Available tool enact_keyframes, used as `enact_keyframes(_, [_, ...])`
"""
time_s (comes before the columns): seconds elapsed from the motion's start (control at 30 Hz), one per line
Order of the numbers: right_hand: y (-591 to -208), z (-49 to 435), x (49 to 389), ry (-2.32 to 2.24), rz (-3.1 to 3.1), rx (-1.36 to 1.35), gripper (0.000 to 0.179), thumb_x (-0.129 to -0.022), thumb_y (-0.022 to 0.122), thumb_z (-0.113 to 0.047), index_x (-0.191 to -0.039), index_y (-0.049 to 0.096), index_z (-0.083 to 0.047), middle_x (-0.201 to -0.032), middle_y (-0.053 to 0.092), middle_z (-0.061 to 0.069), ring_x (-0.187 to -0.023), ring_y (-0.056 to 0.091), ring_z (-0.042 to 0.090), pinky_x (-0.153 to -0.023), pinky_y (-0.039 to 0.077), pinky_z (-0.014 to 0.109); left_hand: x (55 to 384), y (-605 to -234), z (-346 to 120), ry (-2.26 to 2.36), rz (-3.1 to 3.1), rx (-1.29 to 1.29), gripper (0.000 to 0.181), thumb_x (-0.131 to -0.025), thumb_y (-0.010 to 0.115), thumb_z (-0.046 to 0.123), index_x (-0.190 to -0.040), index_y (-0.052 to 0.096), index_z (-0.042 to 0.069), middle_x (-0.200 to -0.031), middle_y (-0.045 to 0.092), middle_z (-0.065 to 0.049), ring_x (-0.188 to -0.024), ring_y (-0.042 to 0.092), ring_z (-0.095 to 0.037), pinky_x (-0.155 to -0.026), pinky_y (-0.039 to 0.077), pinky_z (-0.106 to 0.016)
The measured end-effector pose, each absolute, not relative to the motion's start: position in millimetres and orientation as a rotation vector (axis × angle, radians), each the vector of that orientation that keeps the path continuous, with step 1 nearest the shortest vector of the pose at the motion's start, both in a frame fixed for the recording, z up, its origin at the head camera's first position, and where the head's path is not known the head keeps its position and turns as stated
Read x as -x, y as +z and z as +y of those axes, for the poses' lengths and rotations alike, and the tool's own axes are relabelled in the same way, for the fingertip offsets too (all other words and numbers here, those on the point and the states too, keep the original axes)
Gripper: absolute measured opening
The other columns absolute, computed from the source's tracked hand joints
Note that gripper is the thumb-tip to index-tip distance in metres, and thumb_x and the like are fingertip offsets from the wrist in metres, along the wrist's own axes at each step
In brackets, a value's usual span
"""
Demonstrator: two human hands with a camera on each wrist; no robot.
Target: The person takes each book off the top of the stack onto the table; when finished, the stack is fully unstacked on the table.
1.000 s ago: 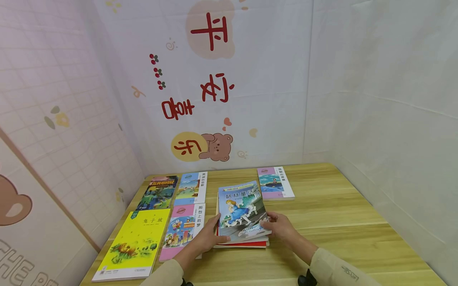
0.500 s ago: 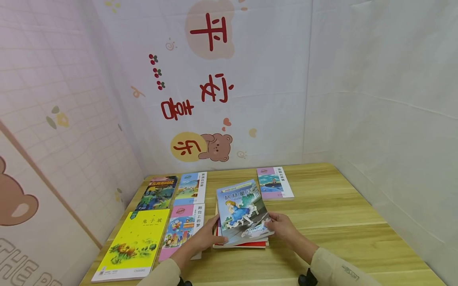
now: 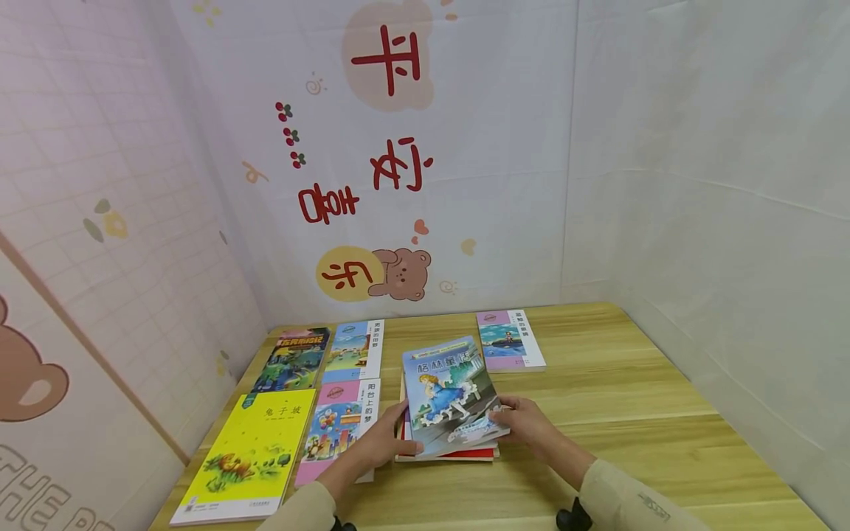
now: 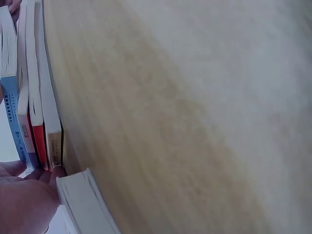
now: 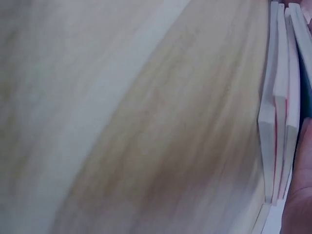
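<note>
A blue storybook (image 3: 441, 394) with a girl in a blue dress on its cover lies askew on top of a short stack of books. My left hand (image 3: 384, 439) holds its left side, thumb on the lower left corner of the cover. At the lower right corner, my right hand (image 3: 527, 422) pinches the same storybook. Beneath it a red-edged book (image 3: 479, 453) shows at the front. Several spines, including a red spine (image 4: 40, 146), are stacked by my left fingers in the left wrist view. The right wrist view shows the stack's page edges (image 5: 280, 112) beside my right hand (image 5: 298, 190).
Left of the stack lie a yellow book (image 3: 249, 453), a pink-and-white book (image 3: 339, 428), a blue-and-white book (image 3: 352, 350) and a dark green book (image 3: 292, 360). Another pink-and-white book (image 3: 510, 339) lies at the back right. Fabric-covered walls border the wooden table (image 3: 631, 413).
The blue storybook has turned slightly on the stack, its lower right corner swinging out to the right with my right hand. My left hand has shifted a little to the left.
</note>
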State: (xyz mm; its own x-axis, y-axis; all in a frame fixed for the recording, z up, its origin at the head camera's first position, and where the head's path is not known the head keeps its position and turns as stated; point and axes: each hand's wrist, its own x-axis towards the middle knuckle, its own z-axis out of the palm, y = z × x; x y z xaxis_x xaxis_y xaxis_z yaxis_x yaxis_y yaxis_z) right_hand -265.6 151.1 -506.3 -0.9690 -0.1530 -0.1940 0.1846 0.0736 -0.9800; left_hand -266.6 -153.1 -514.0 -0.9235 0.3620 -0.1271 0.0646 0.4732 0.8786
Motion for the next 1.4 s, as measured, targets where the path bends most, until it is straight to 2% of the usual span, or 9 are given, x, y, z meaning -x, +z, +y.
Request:
enact_keyframes(0.2, [-499.4, 149.8, 266.7, -2.075, 2.147, -0.051, 0.049, -0.098, 0.054, -0.002, -0.142, 0.041, 0.014, -0.106, 0.066, 0.019, -0.083, 0.066, 0.024, -0.072, 0.059, 0.047, 265.3, -514.9, -151.8, 1.399, 2.465, -0.44, 0.093, -0.087, 0.078, 0.032, -0.156, 0.025, 0.0, -0.157, 0.022, -0.027, -0.144, 0.02, -0.047, -0.11, 0.024, -0.064])
enact_keyframes(0.4, [-496.3, 156.3, 272.6, -2.133, 2.185, -0.122, 0.049, -0.098, 0.054, -0.002, -0.143, 0.042, 0.011, -0.115, 0.063, 0.023, -0.08, 0.066, 0.024, -0.071, 0.058, 0.05, 264.3, -514.2, -150.9, 1.337, 2.51, -0.44, 0.091, -0.088, 0.077, 0.024, -0.155, 0.023, -0.003, -0.158, 0.019, -0.027, -0.144, 0.017, -0.047, -0.111, 0.023, -0.063])
enact_keyframes(0.57, [-494.0, 168.4, 279.8, -2.167, 2.161, -0.098, 0.052, -0.1, 0.052, -0.001, -0.148, 0.035, 0.011, -0.122, 0.059, 0.027, -0.078, 0.067, 0.022, -0.073, 0.058, 0.049, 264.7, -513.4, -149.6, 1.346, 2.518, -0.457, 0.093, -0.087, 0.078, 0.02, -0.154, 0.019, -0.008, -0.157, 0.019, -0.03, -0.144, 0.018, -0.048, -0.112, 0.022, -0.063])
enact_keyframes(0.7, [-485.9, 176.8, 286.0, -2.172, 2.17, -0.038, 0.055, -0.101, 0.05, -0.003, -0.151, 0.029, 0.009, -0.13, 0.055, 0.029, -0.079, 0.067, 0.019, -0.073, 0.058, 0.045, 263.4, -512.6, -148.6, 1.346, 2.525, -0.449, 0.094, -0.087, 0.079, 0.02, -0.154, 0.019, -0.008, -0.157, 0.019, -0.03, -0.144, 0.018, -0.047, -0.112, 0.022, -0.062])
enact_keyframes(0.93, [-480.5, 195.4, 301.1, -2.21, 2.165, -0.05, 0.057, -0.103, 0.05, -0.006, -0.153, 0.025, 0.007, -0.131, 0.054, 0.027, -0.08, 0.066, 0.013, -0.072, 0.059, 0.036, 262.1, -511.8, -147.2, 1.311, 2.55, -0.431, 0.094, -0.086, 0.08, 0.02, -0.154, 0.02, -0.009, -0.157, 0.021, -0.029, -0.143, 0.02, -0.048, -0.111, 0.024, -0.062])
enact_keyframes(1.13, [-470.5, 215.7, 313.8, -2.284, 2.136, -0.052, 0.059, -0.104, 0.052, -0.009, -0.154, 0.025, 0.006, -0.119, 0.062, 0.013, -0.079, 0.067, 0.01, -0.073, 0.059, 0.034, 262.6, -512.6, -146.9, 1.297, 2.565, -0.434, 0.093, -0.086, 0.08, 0.02, -0.153, 0.021, -0.009, -0.157, 0.022, -0.029, -0.143, 0.021, -0.047, -0.111, 0.024, -0.062])
enact_keyframes(1.2, [-467.4, 224.6, 317.8, -2.293, 2.15, -0.045, 0.059, -0.104, 0.052, -0.011, -0.154, 0.025, 0.005, -0.116, 0.062, 0.005, -0.08, 0.066, 0.008, -0.073, 0.059, 0.032, 262.2, -512.8, -146.9, 1.299, 2.565, -0.441, 0.094, -0.086, 0.08, 0.02, -0.153, 0.021, -0.009, -0.157, 0.022, -0.029, -0.143, 0.021, -0.047, -0.111, 0.024, -0.062])
enact_keyframes(1.3, [-463.8, 240.7, 323.9, -2.297, 2.183, -0.043, 0.06, -0.104, 0.053, -0.013, -0.154, 0.024, 0.005, -0.115, 0.061, 0.002, -0.08, 0.066, 0.006, -0.074, 0.058, 0.03, 261.6, -512.8, -146.8, 1.307, 2.561, -0.443, 0.094, -0.086, 0.079, 0.019, -0.153, 0.021, -0.009, -0.157, 0.021, -0.029, -0.144, 0.02, -0.047, -0.111, 0.023, -0.062])
enact_keyframes(1.4, [-460.9, 259.3, 329.7, -2.296, 2.232, -0.038, 0.06, -0.104, 0.052, -0.013, -0.154, 0.024, 0.006, -0.105, 0.063, -0.005, -0.078, 0.066, 0.004, -0.073, 0.058, 0.029, 261.7, -512.6, -146.9, 1.306, 2.562, -0.44, 0.094, -0.086, 0.08, 0.02, -0.153, 0.021, -0.009, -0.157, 0.022, -0.028, -0.144, 0.021, -0.047, -0.111, 0.024, -0.062])
